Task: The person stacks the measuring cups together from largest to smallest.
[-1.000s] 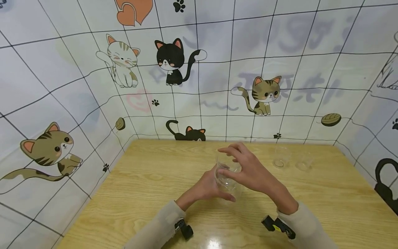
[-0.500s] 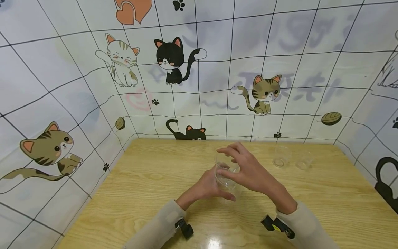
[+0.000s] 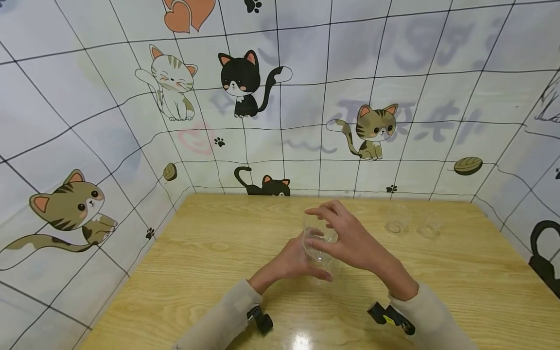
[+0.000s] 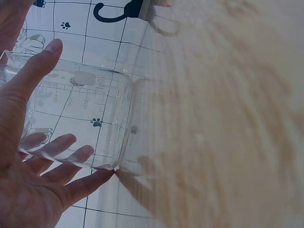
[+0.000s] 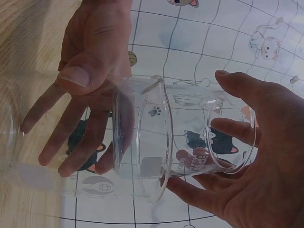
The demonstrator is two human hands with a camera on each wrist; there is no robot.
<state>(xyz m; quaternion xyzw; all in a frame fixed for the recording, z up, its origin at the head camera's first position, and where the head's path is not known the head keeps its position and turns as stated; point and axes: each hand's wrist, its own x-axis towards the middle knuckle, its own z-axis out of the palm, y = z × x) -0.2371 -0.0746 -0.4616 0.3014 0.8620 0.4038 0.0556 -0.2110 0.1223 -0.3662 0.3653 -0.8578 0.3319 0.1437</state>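
Note:
My left hand [image 3: 292, 260] grips a large clear glass beaker [image 4: 111, 107] low on the table, thumb on the near side and fingers behind. The beaker stands roughly upright, with printed graduations and a pouring lip. Above it, my right hand [image 3: 352, 238] holds a smaller clear beaker [image 5: 190, 142] between thumb and fingers. The smaller one's lower end sits inside the large beaker's mouth, as the right wrist view shows. Left fingers are visible through the large beaker's wall. Whether the small beaker touches the large one's inner wall, I cannot tell.
Two more small clear glasses, a taller one [image 3: 396, 221] and a shorter one [image 3: 429, 226], stand at the back right of the wooden table [image 3: 210, 243]. A white cloth wall [image 3: 302, 107] printed with cats and grid lines encloses the table behind and at both sides.
Both hands and the two beakers stay practically in place. Only the head view shifts very slightly.

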